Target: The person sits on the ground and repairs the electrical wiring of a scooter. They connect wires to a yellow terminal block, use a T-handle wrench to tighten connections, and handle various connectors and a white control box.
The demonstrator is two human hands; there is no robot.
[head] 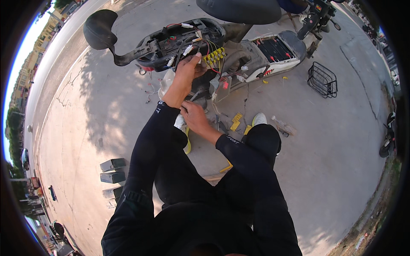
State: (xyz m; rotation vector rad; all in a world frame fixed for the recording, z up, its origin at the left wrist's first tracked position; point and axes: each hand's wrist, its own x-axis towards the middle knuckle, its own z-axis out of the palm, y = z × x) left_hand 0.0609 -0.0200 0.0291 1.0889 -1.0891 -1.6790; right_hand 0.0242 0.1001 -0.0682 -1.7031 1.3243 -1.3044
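An electric scooter with its covers off stands before me. My left hand (pixel 185 75) reaches into its seat area, thumb and fingers pinching wires beside a yellow terminal block (pixel 215 57) with several screws. White plug connectors (pixel 188 50) and loose cables lie just above that hand, over the open black under-seat tub (pixel 160 43). My right hand (pixel 194 116) is lower, fingers curled near my left wrist; whatever its fingertips touch is hidden. Close by hang a grey box (pixel 221 89) and a red connector (pixel 225 85) on wires. Black batteries (pixel 274 49) with red terminals sit in the floorboard bay.
The raised black seat (pixel 240 11) overhangs the frame, and a black backrest (pixel 101 30) juts out left. A black wire basket (pixel 323 80), a plastic bottle (pixel 285 125) and yellow pieces (pixel 236 121) lie on the concrete. Several dark blocks (pixel 112 177) stand at left.
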